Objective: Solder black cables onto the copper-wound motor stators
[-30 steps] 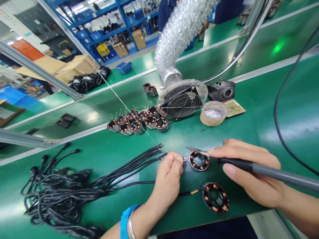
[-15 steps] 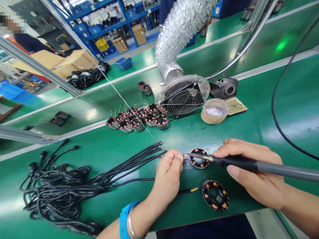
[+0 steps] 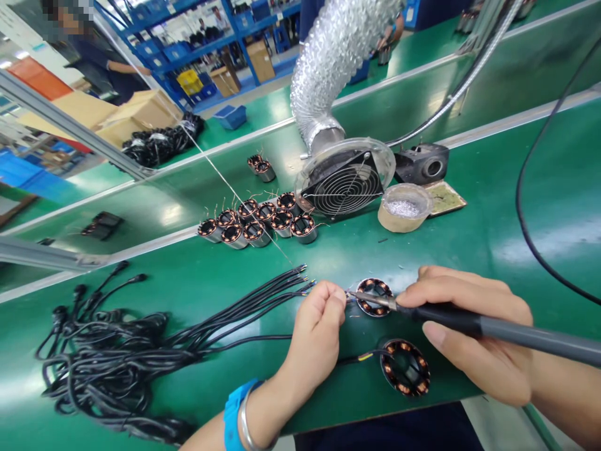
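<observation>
My right hand (image 3: 474,332) grips a soldering iron (image 3: 451,318) whose tip points left, across the top of a copper-wound motor stator (image 3: 374,297). Just left of that stator my left hand (image 3: 320,329) is closed in a pinch on thin wire ends; the tip of the iron is close to its fingertips. Whether tip and wires touch is too small to tell. Nearer the front edge lies a second stator (image 3: 405,368), with a black cable (image 3: 350,361) running into it from under my left wrist.
Black cables (image 3: 117,351) lie in a heap on the left, ends pointing at my left hand. Several stators (image 3: 256,233) stand behind, beside a round fume-extractor fan (image 3: 345,185) on a foil duct (image 3: 323,75). Right of it are a tub (image 3: 404,210) and an iron holder (image 3: 422,164).
The soldering iron has shifted slightly left and down, its tip nearer the pinched wires. My left hand stays almost still. A person at the far left has moved.
</observation>
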Tool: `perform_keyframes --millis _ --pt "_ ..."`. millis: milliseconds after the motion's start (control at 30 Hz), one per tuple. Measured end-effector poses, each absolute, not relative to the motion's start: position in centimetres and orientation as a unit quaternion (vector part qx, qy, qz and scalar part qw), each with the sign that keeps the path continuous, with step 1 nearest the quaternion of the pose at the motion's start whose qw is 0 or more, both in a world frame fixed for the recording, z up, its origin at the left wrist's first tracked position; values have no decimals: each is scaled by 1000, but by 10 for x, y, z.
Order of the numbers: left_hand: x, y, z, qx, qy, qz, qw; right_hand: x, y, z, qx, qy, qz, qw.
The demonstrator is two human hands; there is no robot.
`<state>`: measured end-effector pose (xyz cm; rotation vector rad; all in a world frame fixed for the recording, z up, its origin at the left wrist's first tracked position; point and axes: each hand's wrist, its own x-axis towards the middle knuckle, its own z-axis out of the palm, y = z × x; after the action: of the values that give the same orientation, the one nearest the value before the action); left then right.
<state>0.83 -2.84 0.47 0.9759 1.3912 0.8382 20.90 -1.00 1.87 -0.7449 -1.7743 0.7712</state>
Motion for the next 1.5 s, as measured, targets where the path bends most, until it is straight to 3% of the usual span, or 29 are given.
perform_keyframes --millis 633,1333,1500 --pt "8 -30 5 417 593 364 585 212 -11 22 -311 -739 340 492" --pt "6 -29 5 422 587 361 588 209 -4 18 -312 -740 259 537" --pt "3 -26 6 441 557 349 611 196 2 10 -305 -767 237 511"
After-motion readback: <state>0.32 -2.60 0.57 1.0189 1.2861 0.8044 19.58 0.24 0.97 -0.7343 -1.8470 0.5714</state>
